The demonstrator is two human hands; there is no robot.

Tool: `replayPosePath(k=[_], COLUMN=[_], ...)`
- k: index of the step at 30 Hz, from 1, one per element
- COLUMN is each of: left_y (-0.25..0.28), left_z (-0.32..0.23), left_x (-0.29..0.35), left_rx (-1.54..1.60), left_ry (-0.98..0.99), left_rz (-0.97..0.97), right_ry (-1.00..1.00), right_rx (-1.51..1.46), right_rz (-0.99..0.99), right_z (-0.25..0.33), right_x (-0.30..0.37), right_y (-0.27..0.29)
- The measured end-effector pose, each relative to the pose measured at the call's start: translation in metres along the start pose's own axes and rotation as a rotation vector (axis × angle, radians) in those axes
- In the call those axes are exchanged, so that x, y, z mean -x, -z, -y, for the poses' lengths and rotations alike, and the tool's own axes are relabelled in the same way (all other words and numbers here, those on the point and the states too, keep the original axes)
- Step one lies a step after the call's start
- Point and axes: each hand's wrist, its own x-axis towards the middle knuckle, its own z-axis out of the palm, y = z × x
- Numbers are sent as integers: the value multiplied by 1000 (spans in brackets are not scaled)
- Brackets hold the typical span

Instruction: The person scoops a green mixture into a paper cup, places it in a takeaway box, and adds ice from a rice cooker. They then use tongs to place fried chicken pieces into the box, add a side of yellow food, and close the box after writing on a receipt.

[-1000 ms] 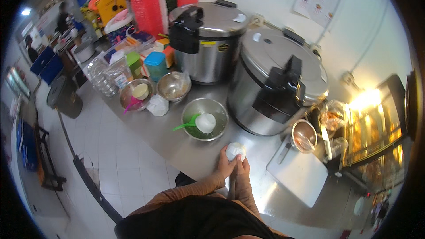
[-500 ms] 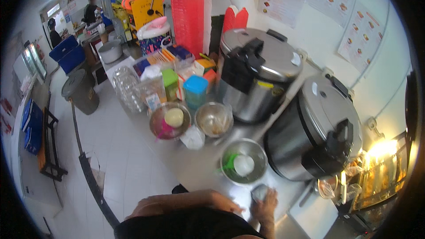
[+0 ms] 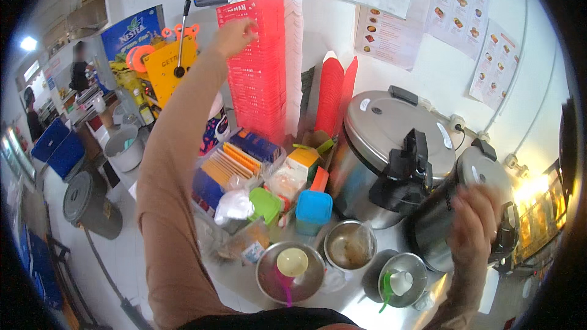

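Over on the left, the person's left hand is up against or just in front of a tall stack of red cartons, fingers partly bent — from here I can't tell whether they pinch one. Next along the counter sit a steel bowl with a pink-handled scoop and, farther right, one with a green-handled scoop. Then the right hand, blurred, hangs before the right-hand cooker — fingers loosely curled, grip impossible to make out.
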Motion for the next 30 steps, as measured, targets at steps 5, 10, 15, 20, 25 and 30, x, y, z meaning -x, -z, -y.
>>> replayPosePath(k=[5, 10, 15, 20, 25, 30], left_y=[-34, -52, -45, -47, -36, 3], left_z=[49, 74, 80, 69, 77, 74], left_x=[-111, -131, -124, -123, -130, -134], left_rx=[101, 172, 300, 279, 327, 374], left_ry=[-42, 12, -300, -258, -231, -116], left_rz=[-406, -123, -104, -113, -202, -479], right_ry=[491, 188, 0, -23, 18, -13], right_rx=[76, -176, -443, -464, -436, -460], right_rz=[33, 192, -251, -438, -386, -321], right_z=[-26, -21, 10, 4, 4, -3], right_x=[-185, -282, -334, -343, -351, -342], right_y=[-134, -294, -384, -413, -410, -403])
